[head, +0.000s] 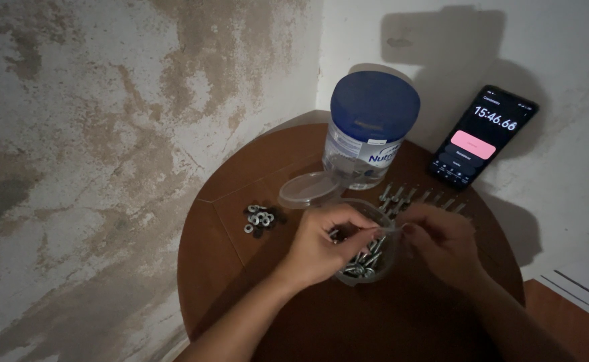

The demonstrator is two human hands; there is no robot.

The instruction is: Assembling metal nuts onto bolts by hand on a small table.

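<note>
A stained, peeling wall corner backs a round brown table (241,201). On it a clear plastic tub (369,265) of bolts sits directly under both hands. The left hand (321,245) hovers over the tub's near-left rim, fingers (348,221) pinched on a small metal piece, too dim to identify. The right hand (442,241) meets it from the right, fingertips pinched, though whether they grip anything I cannot tell. One clear lid (310,189) lies behind, one blue-capped jar (369,131) beyond it, and one phone (483,136) leans on the wall. A small heap of nuts (259,218), roughly ten, lies left; about seven bolts (418,198) lie in a row on the right.
</note>
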